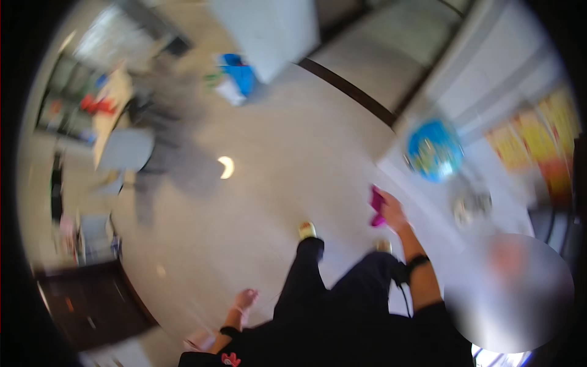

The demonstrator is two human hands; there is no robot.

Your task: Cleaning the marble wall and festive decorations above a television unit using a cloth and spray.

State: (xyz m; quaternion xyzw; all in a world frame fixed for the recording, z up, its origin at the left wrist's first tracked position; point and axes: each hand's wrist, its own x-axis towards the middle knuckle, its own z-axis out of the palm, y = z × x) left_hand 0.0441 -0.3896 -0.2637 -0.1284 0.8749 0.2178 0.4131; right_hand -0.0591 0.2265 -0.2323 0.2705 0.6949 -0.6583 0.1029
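Observation:
My right hand (393, 212) is closed around a magenta cloth-like item (377, 206), held out low at the right, beside a white counter or ledge. My left hand (247, 298) hangs low at the left of my body with its fingers curled; whether it holds anything is too blurred to tell. Below my hands lies the pale floor (257, 206), where one of my shoes (306, 230) is planted ahead of dark trousers.
On the right stand a blue round object (434, 150) and yellow-red packages (527, 142). Blue and white bags (238, 78) rest on the floor ahead. A table with a grey chair (127, 149) is at the left, a dark brown door (94, 305) at the lower left.

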